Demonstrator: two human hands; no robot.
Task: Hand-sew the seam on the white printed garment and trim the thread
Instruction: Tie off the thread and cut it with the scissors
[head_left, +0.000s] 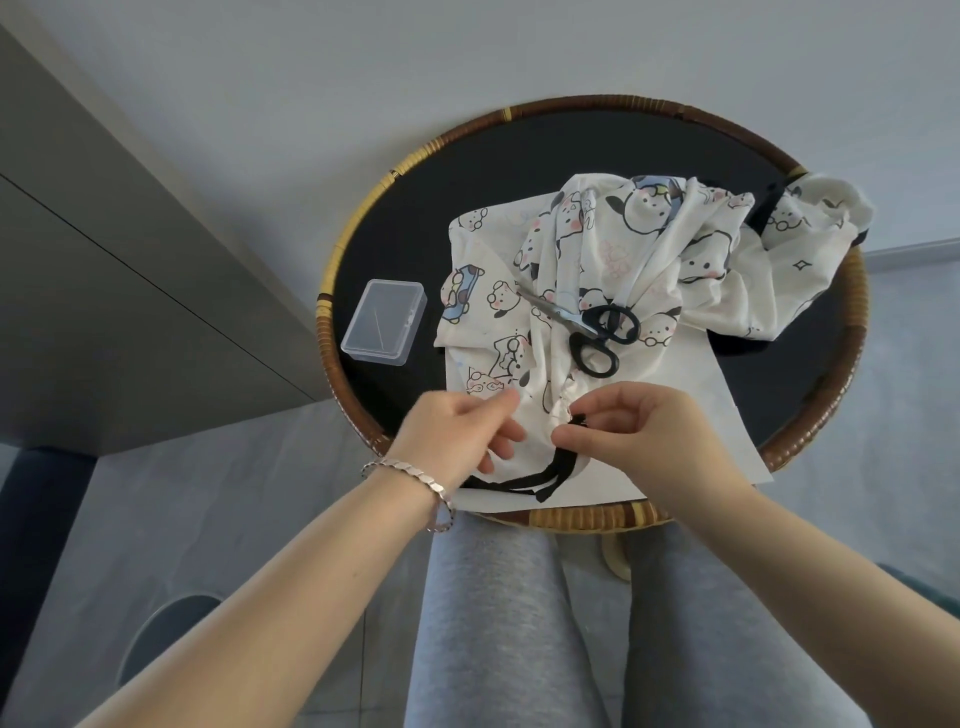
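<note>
The white garment (613, 249) with cartoon dog prints lies crumpled on a round black table (405, 218). Its near edge, with black trim (524, 480), hangs toward me. My left hand (457, 431), a silver bracelet on its wrist, pinches the fabric's near edge; whether a needle is between the fingers is too small to tell. My right hand (639, 431) pinches the gathered seam and black trim just beside it. Black-handled scissors (592, 327) rest shut on the garment beyond my hands.
A clear plastic box (384, 322) with needles sits on the table left of the garment. The table has a raised woven rattan rim (332, 270). My grey-trousered legs (493, 623) are under its near edge. A grey cabinet (130, 291) stands at left.
</note>
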